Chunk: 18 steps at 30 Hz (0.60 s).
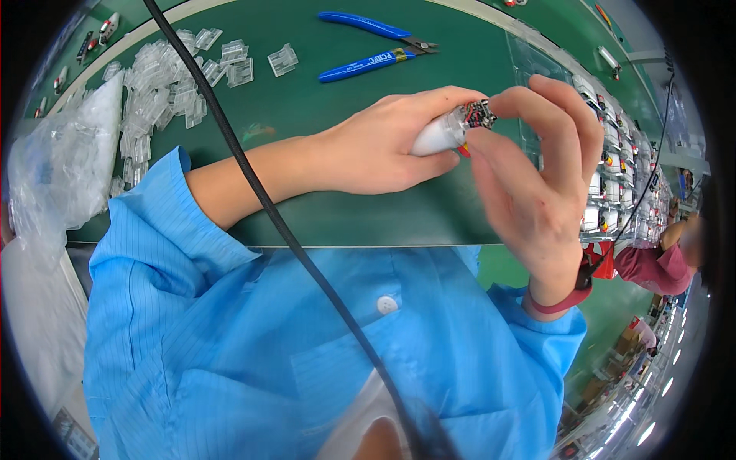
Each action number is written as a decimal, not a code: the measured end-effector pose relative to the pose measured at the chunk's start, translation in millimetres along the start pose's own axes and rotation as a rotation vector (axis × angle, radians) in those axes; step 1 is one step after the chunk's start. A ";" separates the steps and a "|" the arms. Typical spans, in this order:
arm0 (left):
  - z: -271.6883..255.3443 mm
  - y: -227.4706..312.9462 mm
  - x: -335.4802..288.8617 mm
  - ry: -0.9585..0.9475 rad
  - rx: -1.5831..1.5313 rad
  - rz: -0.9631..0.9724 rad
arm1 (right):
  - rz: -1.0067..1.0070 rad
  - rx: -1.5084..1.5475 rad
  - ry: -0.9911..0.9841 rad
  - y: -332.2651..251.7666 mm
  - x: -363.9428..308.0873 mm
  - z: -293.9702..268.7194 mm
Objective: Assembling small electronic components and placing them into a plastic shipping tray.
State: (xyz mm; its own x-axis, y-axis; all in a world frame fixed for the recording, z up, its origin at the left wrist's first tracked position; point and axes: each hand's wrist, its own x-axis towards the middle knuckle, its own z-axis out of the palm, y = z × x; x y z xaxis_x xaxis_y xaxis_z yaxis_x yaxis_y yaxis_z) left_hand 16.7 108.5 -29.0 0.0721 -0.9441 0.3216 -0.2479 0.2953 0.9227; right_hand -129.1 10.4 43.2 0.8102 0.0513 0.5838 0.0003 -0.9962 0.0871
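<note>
My left hand [391,138] is closed round a white cylindrical housing [439,136] with a clear collar at its right end. A small circuit board [480,115] with dark components sticks out of that end, and a bit of red and yellow shows just below it. My right hand [537,161] reaches in from the right, its index finger and thumb pinched at the board's edges and the other fingers curled. Exactly how firmly the fingertips grip is hard to see. A strap circles my right wrist.
Blue-handled cutters [368,67] lie spread on the green table [307,100]. Clear plastic parts [165,84] are heaped at the left beside a plastic bag [65,153]. Trays of white units [613,169] stand at the right. A black cable [253,176] crosses the view. Another person's sleeve [652,268] shows farther right.
</note>
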 end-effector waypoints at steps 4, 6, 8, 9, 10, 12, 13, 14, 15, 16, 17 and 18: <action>-1.5 3.4 -0.9 -0.027 -0.010 0.006 | -0.027 0.116 -0.084 3.9 10.6 -8.1; -2.5 3.7 -2.0 -0.064 -0.018 -0.031 | -0.037 0.151 -0.083 6.1 11.5 -5.2; -2.7 2.9 -2.2 -0.056 -0.006 -0.010 | -0.040 0.157 -0.099 5.5 13.1 -5.6; -3.8 3.5 -2.2 -0.052 -0.005 -0.008 | -0.037 0.159 -0.113 5.2 14.3 -6.2; -4.6 4.4 -2.3 -0.080 -0.030 -0.060 | -0.043 0.158 -0.112 4.4 14.5 -5.4; -5.3 6.0 -1.6 -0.110 -0.054 -0.109 | 0.030 0.190 -0.099 2.4 11.8 -1.5; -5.3 6.3 -1.6 -0.091 -0.070 -0.120 | 0.028 0.188 -0.098 1.1 10.8 1.2; -4.7 6.0 -2.4 -0.074 -0.088 -0.133 | 0.040 0.168 -0.054 -1.5 8.8 4.5; -4.8 5.2 -2.5 -0.075 -0.089 -0.133 | 0.052 0.147 -0.011 -3.4 7.2 7.1; -5.2 4.1 -2.3 -0.069 -0.085 -0.110 | 0.054 0.148 -0.011 -4.5 5.9 8.6; -5.1 3.4 -2.6 -0.064 -0.081 -0.088 | 0.074 0.177 0.008 -5.7 4.4 9.8; -4.8 3.5 -3.0 -0.065 -0.082 -0.090 | 0.094 0.207 0.028 -6.8 3.1 10.9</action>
State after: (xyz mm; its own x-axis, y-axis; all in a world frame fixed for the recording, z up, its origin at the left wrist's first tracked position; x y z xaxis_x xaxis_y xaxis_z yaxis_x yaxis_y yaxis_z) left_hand 20.2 113.1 -25.7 0.0270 -0.9741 0.2244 -0.1631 0.2172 0.9624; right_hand -120.3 16.6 35.6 0.7961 -0.0435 0.6036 0.0480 -0.9897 -0.1346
